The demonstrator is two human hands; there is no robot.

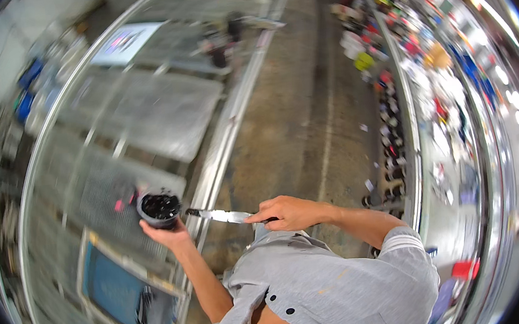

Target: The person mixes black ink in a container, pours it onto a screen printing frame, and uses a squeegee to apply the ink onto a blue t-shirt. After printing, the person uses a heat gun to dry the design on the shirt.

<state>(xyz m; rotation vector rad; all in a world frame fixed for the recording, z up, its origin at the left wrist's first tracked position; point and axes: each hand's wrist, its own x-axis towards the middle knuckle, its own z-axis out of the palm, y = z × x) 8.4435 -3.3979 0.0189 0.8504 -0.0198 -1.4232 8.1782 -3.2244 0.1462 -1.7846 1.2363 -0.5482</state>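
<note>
A round, translucent greyish tub (162,225) filled with a thick, glossy black paste (161,204) rested in the left hand (168,235), its open mouth facing upward. The paste stood in uneven, shiny lumps up to the rim, with ragged black bits showing at the far edge. A flat, narrow, silvery metal spatula (230,216) with a dark handle was gripped in the right hand (295,212). It lay roughly level, its blade pointing left toward the tub. Black coated the blade's tip, which was just beside the tub, while the middle of the blade shone bright.
</note>
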